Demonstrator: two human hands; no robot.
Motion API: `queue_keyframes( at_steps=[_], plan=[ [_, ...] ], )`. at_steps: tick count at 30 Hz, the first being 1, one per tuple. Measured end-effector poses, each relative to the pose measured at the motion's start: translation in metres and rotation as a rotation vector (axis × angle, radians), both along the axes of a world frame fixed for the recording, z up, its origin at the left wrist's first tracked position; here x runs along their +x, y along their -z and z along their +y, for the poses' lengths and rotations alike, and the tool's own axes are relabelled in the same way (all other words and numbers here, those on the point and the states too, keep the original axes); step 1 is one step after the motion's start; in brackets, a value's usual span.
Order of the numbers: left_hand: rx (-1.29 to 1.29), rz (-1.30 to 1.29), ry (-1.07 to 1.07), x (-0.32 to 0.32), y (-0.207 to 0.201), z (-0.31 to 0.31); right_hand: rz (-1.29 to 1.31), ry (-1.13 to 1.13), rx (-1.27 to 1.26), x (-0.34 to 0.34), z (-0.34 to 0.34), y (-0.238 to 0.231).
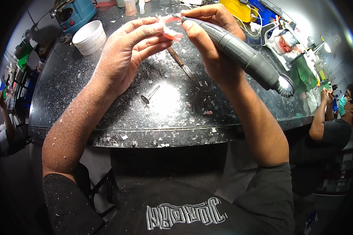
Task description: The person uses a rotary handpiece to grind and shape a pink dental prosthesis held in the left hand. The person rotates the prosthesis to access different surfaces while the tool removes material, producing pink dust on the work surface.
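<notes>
Between the fingertips of my left hand (121,53) is a pink denture (171,33), held up above the far middle of the bench. My right hand (219,49) grips a dark grey rotary handpiece (243,55). The handpiece's working end points left at the denture's upper edge; whether the bur touches it, I cannot tell. Pale dust coats my left hand and forearm. Below the denture, a knife with a brown handle (176,58) lies on the bench. Closer to me rests a small metal piece with a round head and thin shank (149,95).
The black bench (117,117) is strewn with dust and pink and white scraps. A white tub (89,38) and a blue machine (76,15) stand far left. At far right are a yellow bin (239,11) and a white frame holding a dental model (284,42). A masked person (335,121) sits at right.
</notes>
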State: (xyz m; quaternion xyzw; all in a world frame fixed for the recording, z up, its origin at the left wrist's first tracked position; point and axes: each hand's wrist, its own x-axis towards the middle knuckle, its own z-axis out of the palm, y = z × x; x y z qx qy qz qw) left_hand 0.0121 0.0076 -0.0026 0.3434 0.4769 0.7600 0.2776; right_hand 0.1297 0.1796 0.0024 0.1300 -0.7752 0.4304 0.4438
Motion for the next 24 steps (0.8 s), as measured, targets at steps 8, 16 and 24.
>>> queue_keyframes(
  at_steps=[8, 16, 24],
  plan=[
    [0.009, -0.035, 0.092, -0.0004, -0.0007, -0.0003, 0.048, -0.007, 0.061, -0.0041, 0.0034, 0.0033],
    [0.002, 0.015, 0.054, 0.0022, 0.0019, 0.0017, 0.016, 0.105, 0.15, 0.0003, -0.0019, -0.001],
    [0.008, 0.007, 0.056, 0.0034, 0.0014, 0.001, 0.055, 0.071, 0.149, -0.0008, 0.0022, -0.0003]
  ],
)
